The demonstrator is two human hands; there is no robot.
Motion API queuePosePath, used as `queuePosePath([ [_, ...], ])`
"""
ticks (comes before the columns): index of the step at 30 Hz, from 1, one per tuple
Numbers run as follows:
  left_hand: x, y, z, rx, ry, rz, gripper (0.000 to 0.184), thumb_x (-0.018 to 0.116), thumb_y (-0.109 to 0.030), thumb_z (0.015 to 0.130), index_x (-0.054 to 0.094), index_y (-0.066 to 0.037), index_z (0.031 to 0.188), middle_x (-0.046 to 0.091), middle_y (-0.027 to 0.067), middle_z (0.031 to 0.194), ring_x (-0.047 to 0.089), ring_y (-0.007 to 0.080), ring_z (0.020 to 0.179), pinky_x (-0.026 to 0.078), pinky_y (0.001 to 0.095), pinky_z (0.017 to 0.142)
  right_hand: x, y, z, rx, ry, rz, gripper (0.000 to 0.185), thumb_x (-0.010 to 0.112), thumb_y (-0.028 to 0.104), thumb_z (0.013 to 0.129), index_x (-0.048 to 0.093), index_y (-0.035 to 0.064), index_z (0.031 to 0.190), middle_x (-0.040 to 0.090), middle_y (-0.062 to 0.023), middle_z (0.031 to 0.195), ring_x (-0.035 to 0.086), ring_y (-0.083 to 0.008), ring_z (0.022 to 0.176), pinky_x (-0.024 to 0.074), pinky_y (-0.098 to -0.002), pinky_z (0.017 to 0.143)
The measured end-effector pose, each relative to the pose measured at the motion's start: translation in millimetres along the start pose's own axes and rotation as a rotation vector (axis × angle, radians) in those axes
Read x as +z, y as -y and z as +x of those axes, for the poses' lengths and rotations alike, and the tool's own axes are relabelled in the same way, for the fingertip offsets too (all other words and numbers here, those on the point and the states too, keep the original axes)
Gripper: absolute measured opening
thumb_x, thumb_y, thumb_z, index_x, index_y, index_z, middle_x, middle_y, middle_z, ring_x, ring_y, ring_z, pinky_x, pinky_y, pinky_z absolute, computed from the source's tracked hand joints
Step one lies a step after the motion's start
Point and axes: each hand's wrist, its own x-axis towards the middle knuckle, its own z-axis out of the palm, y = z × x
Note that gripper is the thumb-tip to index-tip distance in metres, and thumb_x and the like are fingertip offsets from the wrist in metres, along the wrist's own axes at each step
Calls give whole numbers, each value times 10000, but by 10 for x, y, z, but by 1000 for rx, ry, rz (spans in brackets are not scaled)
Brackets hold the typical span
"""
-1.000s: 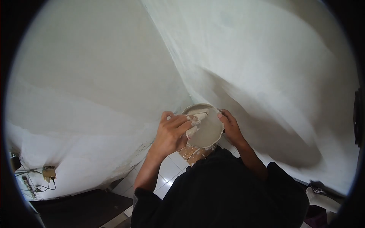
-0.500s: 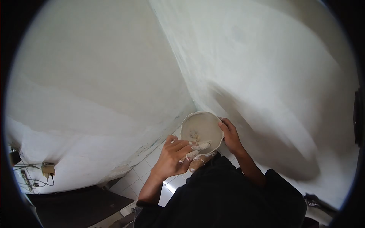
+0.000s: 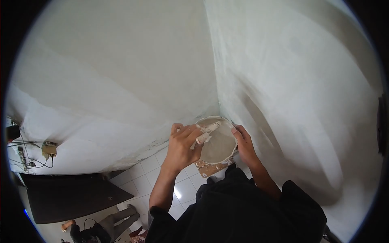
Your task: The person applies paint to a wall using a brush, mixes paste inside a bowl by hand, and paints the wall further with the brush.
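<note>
A round tub of grey-white putty is in front of me, low by the wall corner. My right hand grips its right rim, thumb over the edge. Above the tub's left side, my left hand is closed around a short, putty-caked tool. The coating hides what kind of tool it is. White putty also smears the fingers of that hand. Just below the tub shows a brown, putty-spattered board; I cannot tell whether they touch.
Two pale walls meet beyond the tub, above a white tiled floor. At left, a socket box with cables hangs on the wall above a dark panel. Another person in grey trousers is at lower left.
My left hand has risen with the tool from the tub's near side towards its far rim. The view has shifted, bringing the other person into sight at lower left.
</note>
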Motion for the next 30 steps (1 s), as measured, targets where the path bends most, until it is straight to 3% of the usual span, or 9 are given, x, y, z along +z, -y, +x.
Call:
queuePosePath([
  [4, -51, 147, -44, 27, 11, 126, 344, 684, 27, 632, 680, -118, 943, 701, 21, 986, 650, 201, 878, 394, 366, 798, 153, -22, 136, 0, 3, -27, 300, 524, 273, 992, 577, 12, 1128, 598, -11, 960, 543, -62, 896, 440, -215, 758],
  [14, -867, 630, -682, 113, 274, -90, 384, 715, -14, 643, 688, -142, 1004, 699, 2, 1035, 654, 182, 934, 401, 397, 859, 1028, -359, 129, 11, -3, -34, 276, 525, 267, 991, 584, 30, 1118, 596, -7, 953, 545, -56, 881, 443, -208, 739],
  [17, -1165, 934, -658, 158, 181, -12, 374, 719, -19, 638, 685, -154, 985, 695, -7, 1059, 656, 173, 958, 399, 397, 856, 1375, -352, 4, 23, -48, -32, 292, 523, 261, 993, 580, 23, 1153, 607, -23, 970, 555, -72, 891, 449, -220, 758],
  [23, -1302, 1409, -661, 303, 215, 7, 417, 722, -14, 617, 671, -162, 1003, 691, -42, 1070, 653, 152, 964, 400, 398, 859, 1886, -776, 24, -36, -143, -3, 313, 520, 256, 995, 571, 12, 1185, 615, -46, 1009, 556, -98, 943, 439, -249, 837],
  [30, -1445, 1584, -876, 284, 183, 94, 402, 721, -16, 619, 662, -129, 1000, 694, 2, 1054, 664, 173, 908, 406, 399, 859, 2099, -655, -59, -66, -195, -22, 343, 532, 276, 993, 565, -4, 1188, 621, -73, 1032, 561, -108, 955, 445, -263, 853],
])
